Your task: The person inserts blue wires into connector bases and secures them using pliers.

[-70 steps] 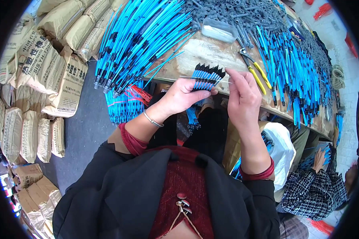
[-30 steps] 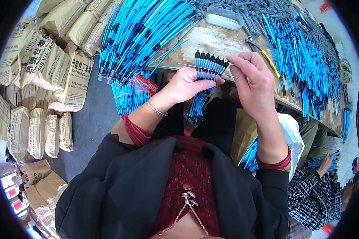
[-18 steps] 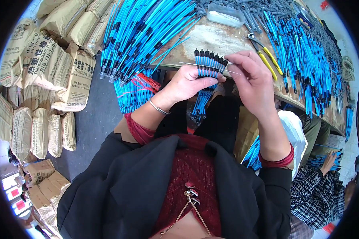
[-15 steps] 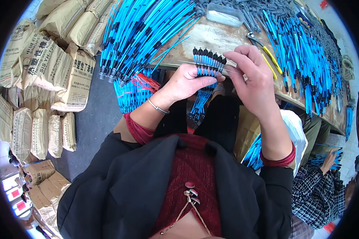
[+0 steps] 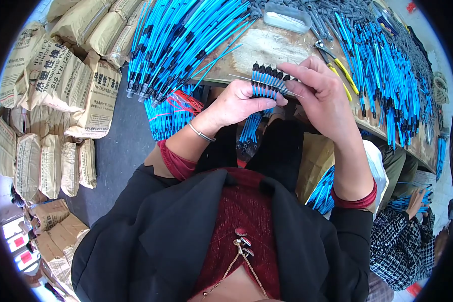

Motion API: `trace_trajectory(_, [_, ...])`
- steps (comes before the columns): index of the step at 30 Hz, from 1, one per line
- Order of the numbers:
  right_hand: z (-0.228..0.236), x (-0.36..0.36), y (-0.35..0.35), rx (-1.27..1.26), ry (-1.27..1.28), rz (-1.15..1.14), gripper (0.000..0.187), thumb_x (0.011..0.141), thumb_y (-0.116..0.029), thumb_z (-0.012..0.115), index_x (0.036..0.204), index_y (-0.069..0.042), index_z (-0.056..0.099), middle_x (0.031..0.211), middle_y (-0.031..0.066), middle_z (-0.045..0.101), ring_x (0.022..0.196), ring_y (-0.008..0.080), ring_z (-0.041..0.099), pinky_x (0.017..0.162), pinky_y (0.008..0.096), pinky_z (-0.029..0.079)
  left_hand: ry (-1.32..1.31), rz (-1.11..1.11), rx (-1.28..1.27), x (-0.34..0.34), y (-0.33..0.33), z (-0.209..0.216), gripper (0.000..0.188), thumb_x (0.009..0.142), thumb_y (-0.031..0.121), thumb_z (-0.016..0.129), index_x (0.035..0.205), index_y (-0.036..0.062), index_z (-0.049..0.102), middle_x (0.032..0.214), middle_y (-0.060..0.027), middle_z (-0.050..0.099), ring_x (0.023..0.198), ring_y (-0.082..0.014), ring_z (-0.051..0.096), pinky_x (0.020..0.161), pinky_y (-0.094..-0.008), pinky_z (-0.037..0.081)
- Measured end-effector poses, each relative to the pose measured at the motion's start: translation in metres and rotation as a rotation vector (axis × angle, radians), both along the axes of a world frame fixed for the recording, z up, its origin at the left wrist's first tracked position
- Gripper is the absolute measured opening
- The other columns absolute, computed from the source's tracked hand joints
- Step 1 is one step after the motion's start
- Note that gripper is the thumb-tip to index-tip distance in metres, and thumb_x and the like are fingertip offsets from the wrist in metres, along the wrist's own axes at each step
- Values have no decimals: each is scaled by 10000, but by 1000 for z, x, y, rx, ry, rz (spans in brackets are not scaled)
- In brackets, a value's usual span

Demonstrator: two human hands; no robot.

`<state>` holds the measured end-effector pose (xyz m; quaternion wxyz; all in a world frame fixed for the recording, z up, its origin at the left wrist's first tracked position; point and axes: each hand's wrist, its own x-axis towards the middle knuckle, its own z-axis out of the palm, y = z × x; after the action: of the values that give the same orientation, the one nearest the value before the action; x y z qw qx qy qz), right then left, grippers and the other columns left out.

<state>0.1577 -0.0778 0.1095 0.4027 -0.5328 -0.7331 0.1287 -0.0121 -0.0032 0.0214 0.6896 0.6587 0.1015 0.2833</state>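
Observation:
My left hand [image 5: 236, 104] is closed around a flat row of blue sticks with black tips [image 5: 267, 80], its thumb lying across them. The lower ends of these sticks hang below the hand, above my lap. Thin straight wires or needles cross the row and stick out at both sides. At the row's right end, the fingers of my right hand [image 5: 328, 95] are bent in a pinch, touching the last black tip. Whether they hold a stick or a wire there is hidden by the fingertips.
The wooden table [image 5: 267, 48] carries a fan of blue sticks [image 5: 178, 45], a clear plastic tray [image 5: 287, 19], yellow-handled pliers [image 5: 343, 75] and another stick pile [image 5: 390, 80]. Paper sacks [image 5: 55, 75] are stacked at left. A person in a checked sleeve [image 5: 402, 241] works at lower right.
The row of sticks and both hands have shifted slightly to the right. The row looks more slanted, and my right fingers have moved closer over its right end.

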Motion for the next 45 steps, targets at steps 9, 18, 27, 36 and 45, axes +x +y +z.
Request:
trace_trajectory(9, [-2, -1, 1, -75, 120, 64, 276, 714, 28, 631, 984, -25, 630, 799, 77, 518, 721, 197, 520, 633, 276, 418, 32, -17, -10, -2, 1, -2, 182, 827, 28, 588, 995, 27, 658, 962, -28, 651, 896, -108, 584, 787, -257, 468])
trace_trajectory(18, [-4, -9, 3, 136, -147, 23, 306, 651, 51, 659, 943, -10, 591, 873, 102, 534, 813, 265, 552, 705, 319, 452, 63, 34, 89, -1, -4, 8, 183, 823, 25, 586, 993, 22, 655, 963, -28, 651, 899, -109, 585, 800, -262, 467])
trace_trajectory(27, [-9, -4, 5, 122, -44, 78, 266, 656, 51, 653, 905, -11, 582, 883, 101, 533, 817, 260, 548, 705, 316, 449, -12, 0, -113, 1, -11, 1, 187, 824, 27, 586, 1000, 24, 652, 971, -29, 651, 917, -113, 588, 824, -261, 465])
trace_trajectory(36, [0, 1, 5, 262, -34, 144, 225, 720, 19, 635, 938, -5, 589, 961, 112, 558, 902, 262, 554, 748, 309, 450, 73, 68, 79, 4, -7, -2, 199, 830, 44, 588, 1018, 42, 653, 981, -31, 654, 918, -106, 589, 823, -252, 460])
trace_trajectory(45, [-10, 14, -17, 112, -207, -223, 174, 817, -66, 601, 976, 4, 606, 884, 112, 618, 841, 222, 592, 749, 288, 457, 45, 96, 65, 8, -9, -5, 205, 830, 51, 595, 1027, 41, 650, 995, -37, 657, 913, -89, 587, 815, -241, 460])
